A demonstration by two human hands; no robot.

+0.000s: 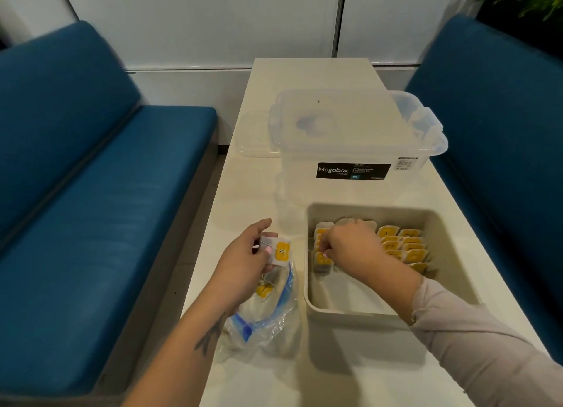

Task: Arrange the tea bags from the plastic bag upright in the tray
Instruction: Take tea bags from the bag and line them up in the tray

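A beige tray sits on the table at the right, with several yellow-tagged tea bags standing upright in rows in its far half. My right hand reaches into the tray's left row and pinches a tea bag there. My left hand holds another tea bag by its edge just above the clear plastic bag, which lies open left of the tray. One more yellow-tagged bag shows inside the plastic bag.
A clear Megabox storage box with its lid on stands behind the tray, and a second clear lid lies to its left. Blue benches flank the narrow table on both sides.
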